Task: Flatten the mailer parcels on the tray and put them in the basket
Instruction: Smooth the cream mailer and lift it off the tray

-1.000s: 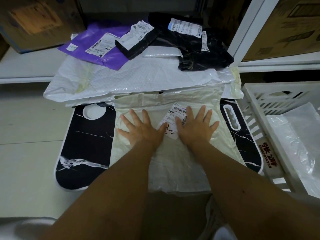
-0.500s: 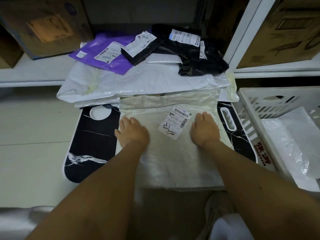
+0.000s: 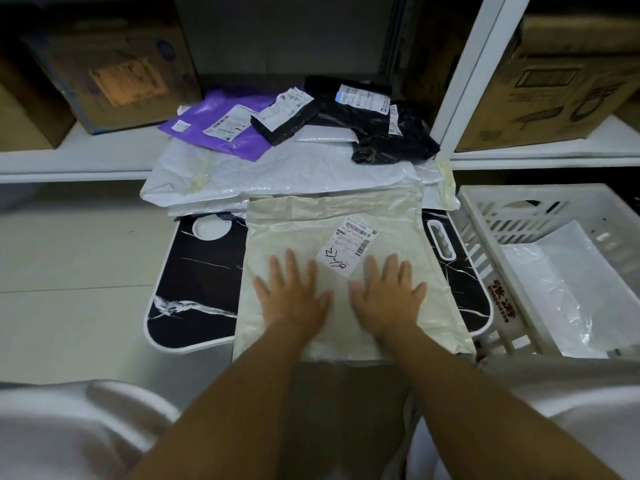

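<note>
A cream mailer parcel (image 3: 298,230) with a white shipping label lies flat across the black marble-patterned tray (image 3: 197,271). My left hand (image 3: 292,294) and my right hand (image 3: 388,292) press on it side by side, palms down, fingers straight and spread. The label sits just above and between them. Behind it lie a large white bubble mailer (image 3: 277,178), a purple mailer (image 3: 221,128) and black mailers (image 3: 377,133). The white slatted basket (image 3: 491,216) stands at the right and holds a clear-white flattened mailer (image 3: 561,289).
White shelving runs behind the pile, with a white upright post (image 3: 474,74) at the right. Cardboard boxes (image 3: 114,64) stand on the shelf at left and right. Pale floor lies left of the tray. White clothing covers my knees at the bottom corners.
My hands slid apart toward the mailer's side edges with fingers curled, then came back toward the middle with fingers spread flat. The camera view shifted slightly.
</note>
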`<control>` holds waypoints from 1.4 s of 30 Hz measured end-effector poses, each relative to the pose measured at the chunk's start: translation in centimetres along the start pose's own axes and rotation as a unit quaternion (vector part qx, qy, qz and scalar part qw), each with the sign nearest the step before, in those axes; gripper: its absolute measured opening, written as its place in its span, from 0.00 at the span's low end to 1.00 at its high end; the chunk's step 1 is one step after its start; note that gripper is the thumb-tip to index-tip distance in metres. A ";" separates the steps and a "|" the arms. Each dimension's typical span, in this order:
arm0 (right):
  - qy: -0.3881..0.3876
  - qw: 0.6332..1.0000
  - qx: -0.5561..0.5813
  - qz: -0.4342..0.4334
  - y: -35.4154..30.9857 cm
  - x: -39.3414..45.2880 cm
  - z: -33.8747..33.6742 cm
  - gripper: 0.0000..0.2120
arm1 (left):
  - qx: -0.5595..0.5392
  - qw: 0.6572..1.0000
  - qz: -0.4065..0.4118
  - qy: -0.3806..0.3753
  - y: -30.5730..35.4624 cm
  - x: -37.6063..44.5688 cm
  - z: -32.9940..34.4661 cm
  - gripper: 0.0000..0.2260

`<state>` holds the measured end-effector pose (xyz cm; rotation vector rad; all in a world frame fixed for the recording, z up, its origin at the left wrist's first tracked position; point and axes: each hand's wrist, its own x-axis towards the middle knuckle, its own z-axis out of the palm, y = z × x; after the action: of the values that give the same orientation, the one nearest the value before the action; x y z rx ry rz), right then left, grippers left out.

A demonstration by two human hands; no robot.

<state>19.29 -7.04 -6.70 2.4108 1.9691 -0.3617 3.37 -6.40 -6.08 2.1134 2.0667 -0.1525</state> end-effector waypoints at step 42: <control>-0.038 0.913 0.237 0.330 3.5 -2.2 -7.6 0.19 | -0.152 0.935 -0.316 -0.053 -5.4 -3.0 -5.7 0.19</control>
<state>23.59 -8.72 0.63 3.0811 0.9933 -0.9578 -2.45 -8.13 -0.18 1.1890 2.4355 -0.0238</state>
